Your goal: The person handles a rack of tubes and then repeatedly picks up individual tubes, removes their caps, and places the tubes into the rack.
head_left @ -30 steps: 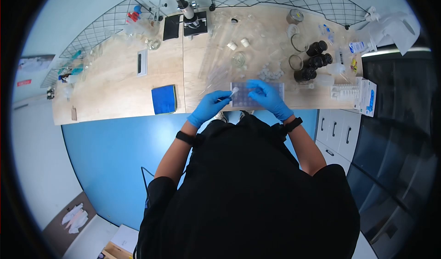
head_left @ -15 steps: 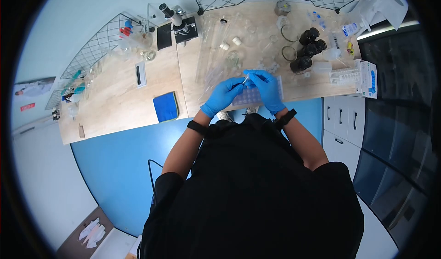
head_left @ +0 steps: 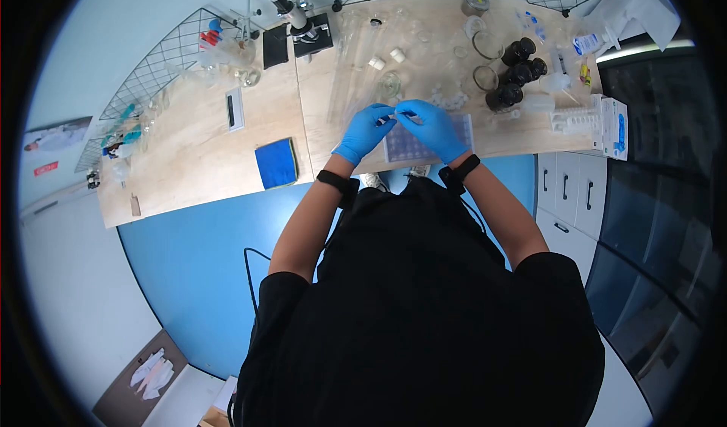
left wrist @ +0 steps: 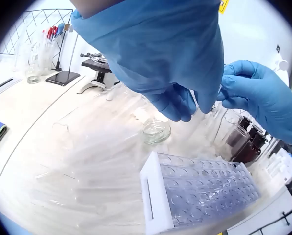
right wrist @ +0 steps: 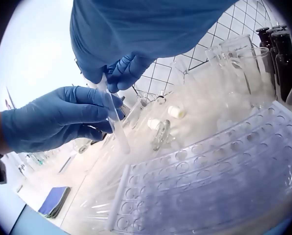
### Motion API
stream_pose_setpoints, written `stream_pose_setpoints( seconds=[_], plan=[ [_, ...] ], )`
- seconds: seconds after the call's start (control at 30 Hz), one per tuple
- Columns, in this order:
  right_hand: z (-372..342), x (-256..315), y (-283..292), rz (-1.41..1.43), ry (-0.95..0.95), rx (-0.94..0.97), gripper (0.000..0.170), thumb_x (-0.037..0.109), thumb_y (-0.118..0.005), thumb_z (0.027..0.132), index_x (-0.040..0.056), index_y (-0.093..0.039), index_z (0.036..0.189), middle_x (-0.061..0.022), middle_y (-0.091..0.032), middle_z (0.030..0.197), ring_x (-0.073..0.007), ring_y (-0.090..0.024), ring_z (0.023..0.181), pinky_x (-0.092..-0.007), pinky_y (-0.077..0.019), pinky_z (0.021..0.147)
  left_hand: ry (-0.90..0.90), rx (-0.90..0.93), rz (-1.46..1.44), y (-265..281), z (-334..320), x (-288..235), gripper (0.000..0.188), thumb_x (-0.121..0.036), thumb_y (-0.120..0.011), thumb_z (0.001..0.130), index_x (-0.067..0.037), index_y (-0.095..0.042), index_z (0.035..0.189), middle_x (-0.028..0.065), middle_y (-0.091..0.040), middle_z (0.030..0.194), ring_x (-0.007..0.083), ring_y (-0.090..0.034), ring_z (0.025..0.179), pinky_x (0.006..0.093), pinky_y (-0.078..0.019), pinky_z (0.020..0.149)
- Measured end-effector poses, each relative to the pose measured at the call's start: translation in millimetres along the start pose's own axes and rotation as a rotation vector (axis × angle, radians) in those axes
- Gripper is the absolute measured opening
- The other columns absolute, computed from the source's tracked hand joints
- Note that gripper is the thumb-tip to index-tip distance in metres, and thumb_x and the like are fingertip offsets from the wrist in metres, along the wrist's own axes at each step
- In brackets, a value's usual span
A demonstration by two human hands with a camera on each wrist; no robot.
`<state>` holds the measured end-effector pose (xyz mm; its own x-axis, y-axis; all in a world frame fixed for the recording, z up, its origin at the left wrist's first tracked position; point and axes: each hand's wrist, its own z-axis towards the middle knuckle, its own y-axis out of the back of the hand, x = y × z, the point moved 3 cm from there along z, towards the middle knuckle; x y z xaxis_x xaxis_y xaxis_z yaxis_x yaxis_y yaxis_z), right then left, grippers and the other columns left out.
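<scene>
Both hands wear blue gloves and meet just beyond the rack. My left hand (head_left: 365, 133) grips a slim translucent test tube (right wrist: 117, 129), which slants with its rounded end down. At its upper end, the thumb and fingers of my right hand (head_left: 433, 128) pinch the tube; what lies between those fingertips is mostly hidden. In the left wrist view the left hand (left wrist: 165, 54) covers the tube, and the right hand (left wrist: 263, 95) reaches in from the side. Below the hands stands a clear test tube rack (left wrist: 209, 191) with white ends and rows of round holes.
Behind the hands lie a glass dish (left wrist: 156, 131), two whitish stoppers (right wrist: 168, 117) and clear plastic bags. Dark brown bottles (head_left: 511, 79) and glass beakers (head_left: 487, 45) stand to the right. A microscope (head_left: 299, 26) is at the back, and a blue cloth (head_left: 276, 163) lies left.
The right hand, loose-fingered over the rack a second ago, has come across to the tube's upper end. Since then both hands have shifted left and away from the body, off the rack.
</scene>
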<state>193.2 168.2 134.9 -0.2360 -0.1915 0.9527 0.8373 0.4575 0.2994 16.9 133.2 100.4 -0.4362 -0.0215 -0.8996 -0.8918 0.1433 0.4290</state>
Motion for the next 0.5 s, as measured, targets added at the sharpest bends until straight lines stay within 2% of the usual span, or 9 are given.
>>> stream_pose_setpoints(
  seconds=[0.07,0.17,0.37,0.5],
  plan=[
    [2,-6,-5,-0.119,0.064,-0.031,0.015,0.013,-0.068,0.090,0.0066,-0.068,0.104,-0.0117,-0.070,0.102,-0.0287,-0.069,0.087,-0.0342,-0.0554,0.076,-0.018,-0.027,-0.009,-1,3,8,0.024,-0.011,-0.070,0.088,-0.007,-0.072,0.111,0.0086,-0.071,0.095,0.0170,-0.067,0.084,0.0301,-0.0538,0.078],
    [-3,-24,-11,-0.203,0.137,-0.008,0.016,0.015,-0.068,0.089,0.0074,-0.068,0.103,-0.0118,-0.070,0.103,-0.0316,-0.068,0.088,-0.0364,-0.0553,0.077,0.041,-0.072,-0.053,-7,3,27,0.022,-0.008,-0.070,0.088,-0.006,-0.071,0.109,0.0099,-0.072,0.097,0.0171,-0.068,0.084,0.0300,-0.0548,0.079],
    [-7,-31,-21,-0.314,0.332,-0.055,0.016,0.018,-0.066,0.091,0.0087,-0.068,0.104,-0.0097,-0.070,0.106,-0.0317,-0.067,0.093,-0.0384,-0.0549,0.078,0.056,-0.072,-0.037,-9,-3,34,0.022,-0.008,-0.070,0.088,-0.004,-0.070,0.110,0.0114,-0.072,0.099,0.0180,-0.070,0.086,0.0299,-0.0553,0.080],
    [-5,-43,-33,-0.348,0.297,0.034,0.016,0.014,-0.066,0.090,0.0072,-0.069,0.105,-0.0112,-0.069,0.109,-0.0312,-0.067,0.095,-0.0378,-0.0549,0.080,0.057,-0.067,-0.028,-10,-5,43,0.020,-0.008,-0.070,0.087,-0.004,-0.070,0.107,0.0122,-0.073,0.097,0.0188,-0.070,0.085,0.0305,-0.0554,0.079]
  ],
)
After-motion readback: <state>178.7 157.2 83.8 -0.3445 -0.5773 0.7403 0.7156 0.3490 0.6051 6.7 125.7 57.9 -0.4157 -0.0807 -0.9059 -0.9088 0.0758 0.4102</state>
